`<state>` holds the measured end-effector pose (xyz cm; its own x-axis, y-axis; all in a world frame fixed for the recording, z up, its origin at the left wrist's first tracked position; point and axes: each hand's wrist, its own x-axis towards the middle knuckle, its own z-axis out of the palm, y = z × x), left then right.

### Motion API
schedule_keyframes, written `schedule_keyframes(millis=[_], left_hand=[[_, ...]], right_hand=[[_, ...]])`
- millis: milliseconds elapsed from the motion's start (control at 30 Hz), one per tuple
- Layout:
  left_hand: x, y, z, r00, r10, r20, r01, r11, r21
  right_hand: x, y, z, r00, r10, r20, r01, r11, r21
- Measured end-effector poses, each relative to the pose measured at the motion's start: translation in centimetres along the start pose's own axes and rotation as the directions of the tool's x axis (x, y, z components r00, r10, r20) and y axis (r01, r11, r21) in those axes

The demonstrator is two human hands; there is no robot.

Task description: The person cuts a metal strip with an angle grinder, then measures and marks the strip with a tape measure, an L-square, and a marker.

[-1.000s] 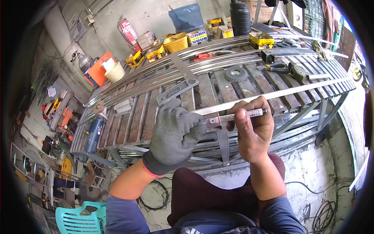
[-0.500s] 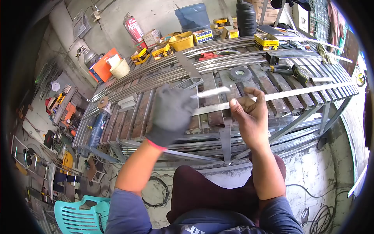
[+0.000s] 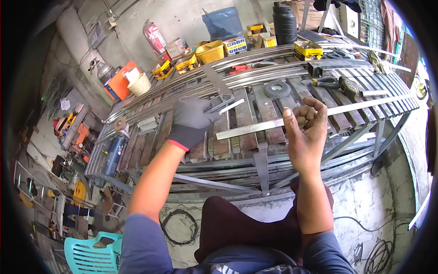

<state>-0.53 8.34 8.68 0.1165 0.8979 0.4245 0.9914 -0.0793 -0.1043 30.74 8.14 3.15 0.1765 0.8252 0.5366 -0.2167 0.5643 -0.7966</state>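
Note:
My left hand, in a grey glove with a dark cuff, is closed on a slim white stick whose tip points right, above the slats. I cannot make out whether the stick is a marker or chalk. My bare right hand pinches a long, flat metal bar between thumb and curled fingers. The bar's left end stands free below and right of my glove, and its length runs off to the right across the bench. A metal square lies just past my left hand.
On the slatted steel bench lie a wire wheel, pliers, a tape measure and long metal tubes. An angle grinder rests at its left end. Yellow boxes and a fire extinguisher stand behind. A teal chair is low left.
My left hand has drawn back left with the white stick, uncovering the bar's left end. My right hand has shifted slightly right, still on the bar.

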Motion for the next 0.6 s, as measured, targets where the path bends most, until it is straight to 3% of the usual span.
schedule_keyframes(millis=[100,133,200,267,333,400,500,600], left_hand=[[-2.5,-2.5,-2.4,0.973,-0.228,-0.042,0.232,0.968,0.100],[-3.9,-4.8,-3.0,0.945,-0.287,-0.157,0.317,0.923,0.220],[-7.8,-11.4,-3.1,0.852,-0.348,-0.391,0.502,0.754,0.423],[-12.4,-19.7,-3.0,0.712,-0.563,-0.419,0.700,0.520,0.490],[-17.3,-27.2,-3.3,0.569,-0.752,-0.333,0.789,0.386,0.478],[-21.0,-30.3,-4.9,0.438,-0.895,-0.084,0.834,0.370,0.410],[-22.0,-28.3,-6.4,0.419,-0.905,-0.078,0.877,0.380,0.295],[-23.8,-31.1,-4.6,0.478,-0.858,-0.189,0.864,0.420,0.276]], right_hand=[[0.7,-0.5,-1.5,0.999,0.004,-0.046,-0.005,1.000,-0.017],[0.9,-0.7,-2.1,0.998,0.002,-0.061,-0.003,1.000,-0.014],[1.7,-0.2,-3.2,0.991,-0.065,-0.118,0.059,0.997,-0.058],[2.3,0.9,-4.8,0.989,-0.062,-0.133,0.068,0.997,0.039],[2.3,0.5,-5.2,0.988,-0.058,-0.143,0.063,0.998,0.030],[2.2,0.6,-5.2,0.988,-0.061,-0.141,0.063,0.998,0.010],[1.6,0.9,-4.6,0.992,-0.054,-0.115,0.056,0.998,0.016],[0.3,-0.2,-3.6,0.993,-0.096,-0.074,0.097,0.995,0.003]])
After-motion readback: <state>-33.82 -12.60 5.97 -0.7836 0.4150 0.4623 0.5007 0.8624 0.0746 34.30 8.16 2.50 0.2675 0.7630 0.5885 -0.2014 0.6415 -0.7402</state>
